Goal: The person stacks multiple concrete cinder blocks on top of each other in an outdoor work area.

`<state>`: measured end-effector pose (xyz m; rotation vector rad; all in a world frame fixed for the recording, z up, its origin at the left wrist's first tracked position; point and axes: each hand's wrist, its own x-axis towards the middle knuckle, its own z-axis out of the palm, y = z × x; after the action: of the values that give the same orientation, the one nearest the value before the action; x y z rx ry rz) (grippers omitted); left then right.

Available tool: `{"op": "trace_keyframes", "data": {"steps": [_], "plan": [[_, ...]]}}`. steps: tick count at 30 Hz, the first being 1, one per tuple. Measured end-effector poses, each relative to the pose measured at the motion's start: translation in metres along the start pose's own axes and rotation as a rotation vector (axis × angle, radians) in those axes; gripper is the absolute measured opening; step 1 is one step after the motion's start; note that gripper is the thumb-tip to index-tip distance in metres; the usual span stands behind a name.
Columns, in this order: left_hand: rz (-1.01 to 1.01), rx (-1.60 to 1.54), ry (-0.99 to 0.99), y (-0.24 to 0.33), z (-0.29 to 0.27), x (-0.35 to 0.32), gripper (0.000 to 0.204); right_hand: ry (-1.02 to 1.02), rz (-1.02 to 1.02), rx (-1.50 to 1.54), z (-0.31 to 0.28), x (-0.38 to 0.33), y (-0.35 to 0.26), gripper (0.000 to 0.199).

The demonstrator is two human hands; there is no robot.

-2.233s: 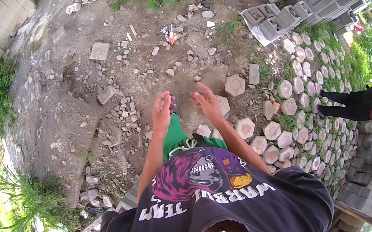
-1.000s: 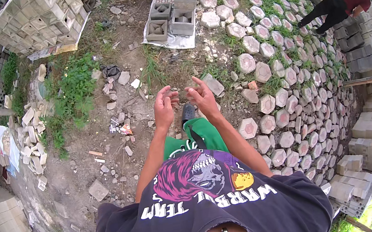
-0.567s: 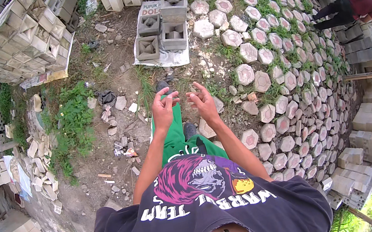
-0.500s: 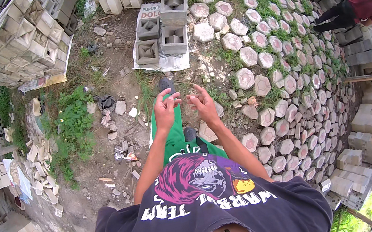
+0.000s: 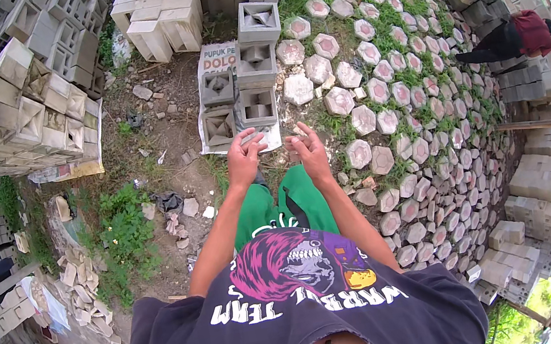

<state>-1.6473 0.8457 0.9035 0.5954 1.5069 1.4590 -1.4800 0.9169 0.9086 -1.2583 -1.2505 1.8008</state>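
Note:
My left hand (image 5: 244, 160) and my right hand (image 5: 310, 156) are raised in front of my green trousers (image 5: 309, 195), a short gap between them. Both hold nothing, with fingers apart and slightly curled. Just beyond them, grey concrete vent blocks with angular hollow centres lie in two columns on a white printed sack (image 5: 216, 58). Nearest my left fingertips is a square block (image 5: 219, 127); in the right column a near block (image 5: 258, 106) sits beyond the gap between my hands. A farther block (image 5: 258, 22) stands at the column's end. Neither hand visibly grips any block.
Hexagonal pavers (image 5: 372, 54) spread over grass to my right. A tall stack of pale vent blocks (image 5: 24, 105) stands at left, with more blocks (image 5: 171, 25) ahead. Broken rubble (image 5: 78, 278) and weeds (image 5: 125, 222) lie at left. A person in a red top (image 5: 534, 34) bends at far right.
The sack and its blocks now appear nearer to my hands, and the surrounding stacks have shifted down in view. Both hands stay raised and empty.

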Motion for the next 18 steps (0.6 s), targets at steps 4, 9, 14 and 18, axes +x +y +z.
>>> {"op": "trace_keyframes", "data": {"steps": [4, 9, 14, 18], "plan": [[-0.060, -0.088, -0.030, -0.001, -0.004, 0.058, 0.033, 0.020, 0.083, 0.000, -0.002, 0.057, -0.016, 0.055], [-0.066, -0.047, 0.036, -0.006, 0.005, 0.122, 0.034, -0.002, 0.147, -0.028, -0.013, 0.138, -0.023, 0.055], [-0.157, 0.049, 0.157, -0.032, 0.006, 0.170, 0.031, -0.034, 0.227, -0.069, -0.032, 0.214, -0.005, 0.056], [-0.279, 0.053, 0.195, -0.074, 0.011, 0.231, 0.032, -0.046, 0.303, -0.151, -0.048, 0.282, 0.024, 0.055]]}}
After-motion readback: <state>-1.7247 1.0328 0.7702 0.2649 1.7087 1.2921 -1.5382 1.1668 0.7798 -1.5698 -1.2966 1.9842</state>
